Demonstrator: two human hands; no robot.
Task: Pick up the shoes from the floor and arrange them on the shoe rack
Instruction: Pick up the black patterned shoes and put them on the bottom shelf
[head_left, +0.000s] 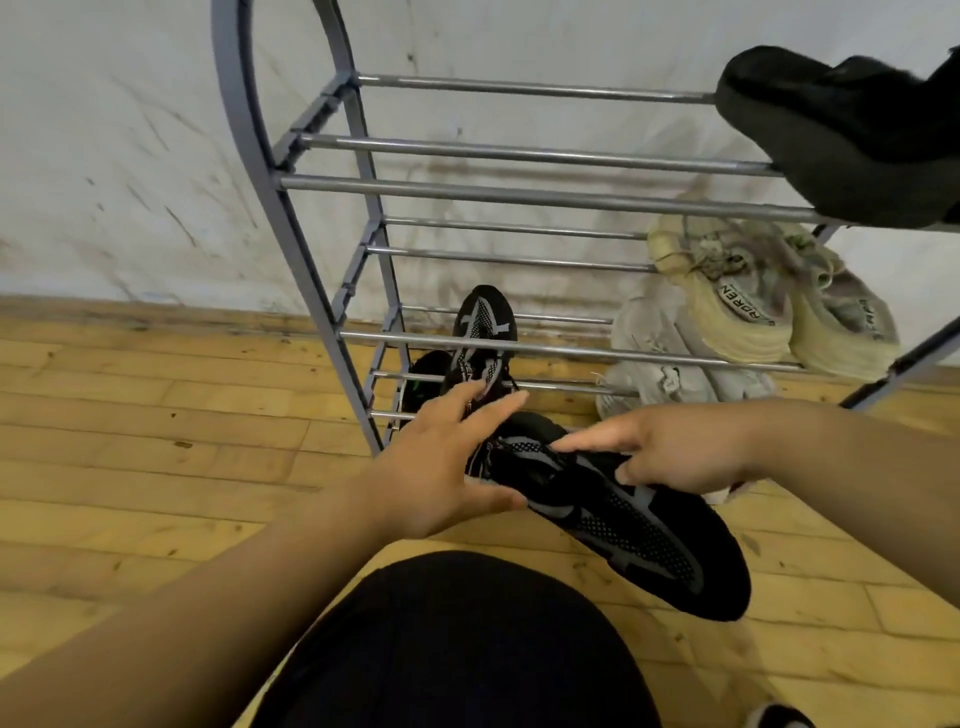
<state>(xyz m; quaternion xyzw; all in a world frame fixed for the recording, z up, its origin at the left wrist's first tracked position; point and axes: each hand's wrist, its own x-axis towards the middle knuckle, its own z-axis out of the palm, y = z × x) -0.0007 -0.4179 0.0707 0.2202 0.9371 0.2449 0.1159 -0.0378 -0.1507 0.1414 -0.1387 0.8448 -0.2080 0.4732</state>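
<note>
A black knit sneaker with grey trim (623, 525) is held low in front of the grey metal shoe rack (519, 192), its toe pointing toward me at the lower right. My right hand (680, 452) grips it at the collar. My left hand (441, 462) touches its heel end with the fingers spread. Its matching black sneaker (480, 332) stands on the rack's lowest shelf at the left, toe toward the wall.
A black shoe (841, 135) sits on the top shelf at the right. A yellowish pair (769, 301) rests on the middle shelf, and a pale grey pair (670, 364) lies below it. White wall behind, wooden floor (156, 467) all around. My dark-clothed knee (457, 649) is below.
</note>
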